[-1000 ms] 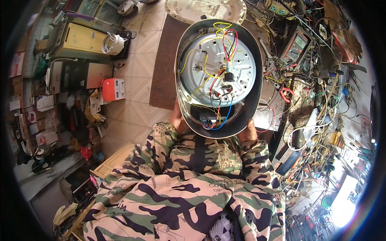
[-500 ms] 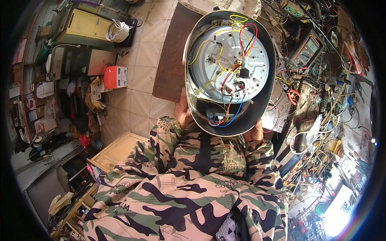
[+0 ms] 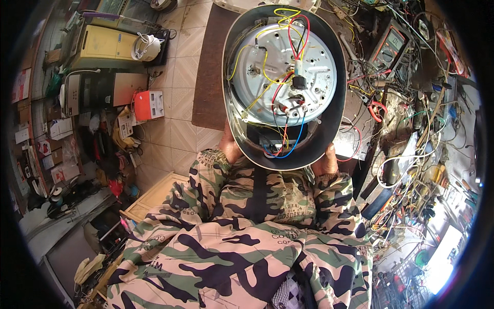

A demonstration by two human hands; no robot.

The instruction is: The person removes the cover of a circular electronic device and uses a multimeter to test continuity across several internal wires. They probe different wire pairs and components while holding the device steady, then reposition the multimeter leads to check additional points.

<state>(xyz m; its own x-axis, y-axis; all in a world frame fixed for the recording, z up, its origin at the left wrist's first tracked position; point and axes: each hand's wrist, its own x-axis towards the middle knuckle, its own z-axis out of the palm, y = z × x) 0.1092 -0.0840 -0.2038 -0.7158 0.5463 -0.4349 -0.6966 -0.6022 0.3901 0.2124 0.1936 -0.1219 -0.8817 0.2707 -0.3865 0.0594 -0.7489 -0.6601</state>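
Observation:
An opened rice cooker (image 3: 337, 110) is held up in front of my body, its underside turned toward me. Inside the dark oval housing sits a round silver metal base (image 3: 265, 95) with yellow, red, black and blue wires (image 3: 294, 141) running over it. My left hand (image 3: 230, 146) grips the lower left of the housing. On the lower right, my right hand (image 3: 326, 161) is closed against the outer wall, its thumb showing at the edge. Most fingers of both hands are hidden behind the housing.
A brown tabletop (image 3: 207, 98) lies beyond on the left. To the right, a cluttered bench carries a multimeter (image 3: 392, 46), red-handled pliers (image 3: 377, 111) and tangled wires (image 3: 383, 177). A red box-shaped device (image 3: 149, 105) and a yellow cabinet (image 3: 105, 44) stand at the left.
The rice cooker and both hands have shifted a little to the left and slightly up in the view. Both hands keep their hold on the housing.

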